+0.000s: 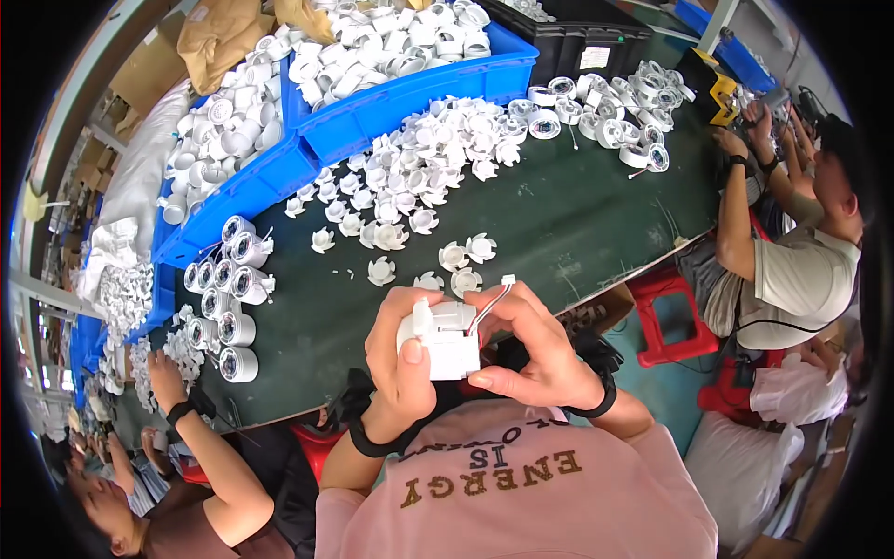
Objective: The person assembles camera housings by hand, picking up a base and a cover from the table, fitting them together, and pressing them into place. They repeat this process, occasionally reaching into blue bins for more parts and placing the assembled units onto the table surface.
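Observation:
A white plastic housing [453, 358] with a rounded top and a boxy lower part is held up in front of my chest. My left hand [399, 359] is closed round its left side, thumb pressed on the front. At the right, my right hand [545, 354] grips it, with the thumb at the lower corner and the fingers by the upper edge. Thin wires rise from the housing to a small white connector [507, 279] beside my right fingers. Just beyond lie a few white petal-shaped plastic pieces [466, 280] on the dark green table [307, 335].
Blue bins [419, 101] of white parts line the far side, with a black crate [596, 47] behind. Petal-shaped pieces [419, 158] are heaped before them. Round white units stand left [238, 364] and far right [610, 133]. Co-workers sit at left [223, 475] and right [801, 279], near a red stool [666, 317].

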Demonstrator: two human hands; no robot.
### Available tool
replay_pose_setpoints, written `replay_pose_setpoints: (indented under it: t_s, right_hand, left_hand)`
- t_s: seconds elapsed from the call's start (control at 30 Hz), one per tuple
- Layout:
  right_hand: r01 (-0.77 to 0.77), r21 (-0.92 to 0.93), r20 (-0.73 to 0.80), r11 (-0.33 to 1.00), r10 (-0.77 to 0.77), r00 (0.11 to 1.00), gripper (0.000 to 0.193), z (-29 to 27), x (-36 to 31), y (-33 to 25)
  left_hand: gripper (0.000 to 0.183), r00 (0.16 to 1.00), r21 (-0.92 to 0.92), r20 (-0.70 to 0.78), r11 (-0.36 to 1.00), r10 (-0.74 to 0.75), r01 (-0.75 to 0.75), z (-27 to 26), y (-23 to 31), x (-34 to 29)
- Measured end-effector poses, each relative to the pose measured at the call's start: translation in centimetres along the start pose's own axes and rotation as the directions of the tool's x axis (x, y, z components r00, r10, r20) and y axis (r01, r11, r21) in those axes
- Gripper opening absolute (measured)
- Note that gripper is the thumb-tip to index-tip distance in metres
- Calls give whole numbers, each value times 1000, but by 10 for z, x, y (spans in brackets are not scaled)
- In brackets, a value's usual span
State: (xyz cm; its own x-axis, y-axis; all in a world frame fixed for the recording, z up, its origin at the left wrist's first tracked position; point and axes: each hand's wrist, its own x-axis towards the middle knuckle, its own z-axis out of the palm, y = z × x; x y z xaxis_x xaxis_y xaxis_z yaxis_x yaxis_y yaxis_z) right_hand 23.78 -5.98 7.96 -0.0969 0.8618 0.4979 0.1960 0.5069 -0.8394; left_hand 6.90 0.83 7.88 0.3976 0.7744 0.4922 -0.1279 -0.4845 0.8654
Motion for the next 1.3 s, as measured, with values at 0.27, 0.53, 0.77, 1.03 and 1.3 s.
replay_pose_setpoints:
  t_s: [0.27,0.53,0.77,1.03,1.3]
  right_hand:
    - [-31,-78,-61,997,26,998,66,6,5,1]
    - [-75,-243,33,967,85,996,55,2,16,23]
    - [-458,-884,-464,93,-52,884,40,-191,46,123]
    - [-457,-879,-465,-133,30,885,50,-253,13,186]
    - [-320,-813,-354,487,22,935,47,-145,17,134]
  left_hand:
    - [43,991,147,71,981,114,-124,-9,-4,12]
    - [56,817,-292,28,777,-575,557,4,-32,-11]
    - [48,773,-118,-296,825,-560,553,-96,-35,-26]
    - [28,779,173,-408,797,-477,579,-163,-72,-23]
    - [36,946,844,-278,512,167,158,-88,-38,7]
